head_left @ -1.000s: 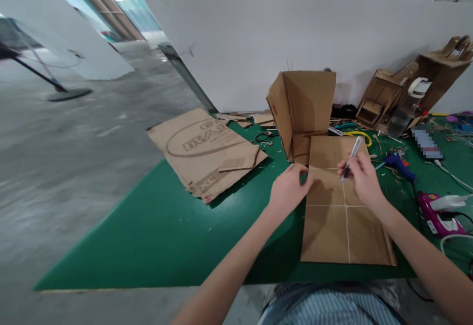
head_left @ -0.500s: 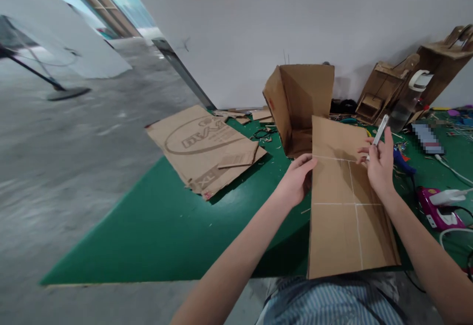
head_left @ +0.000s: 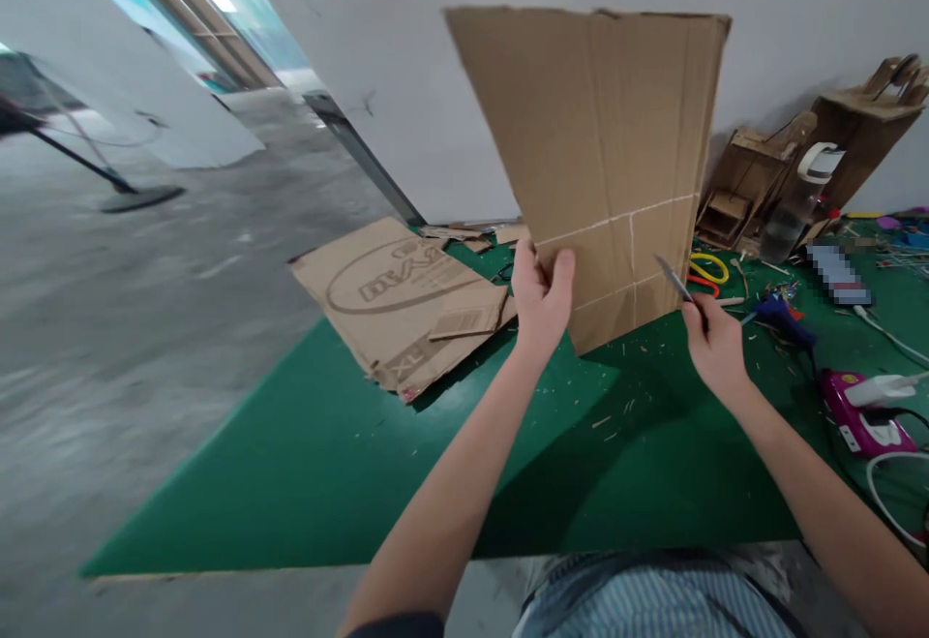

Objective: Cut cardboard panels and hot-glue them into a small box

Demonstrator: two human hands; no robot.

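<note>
My left hand [head_left: 541, 299] grips the left edge of a large cardboard sheet [head_left: 616, 125], with the thumb on its near face. The sheet is raised upright and tilted, its lower corner close to the table. White lines cross its lower part. My right hand [head_left: 715, 343] is closed round a slim utility knife [head_left: 674, 278], whose blade points up and left in front of the sheet's lower right edge. I cannot tell if the blade touches the cardboard. Most of the cardboard box behind is hidden by the sheet.
A flat printed cardboard piece [head_left: 406, 304] lies left on the green table [head_left: 290, 483]. To the right are yellow-handled scissors [head_left: 709, 268], a blue glue gun [head_left: 784, 319], a water bottle [head_left: 798, 202], a phone [head_left: 838, 273] and a magenta power block [head_left: 863, 415]. A white partition [head_left: 377, 67] stands behind.
The cardboard sheet has swung from lying toward my body to standing up and farther away. My left hand moved left with it; my right hand lowered and turned the knife blade toward the sheet.
</note>
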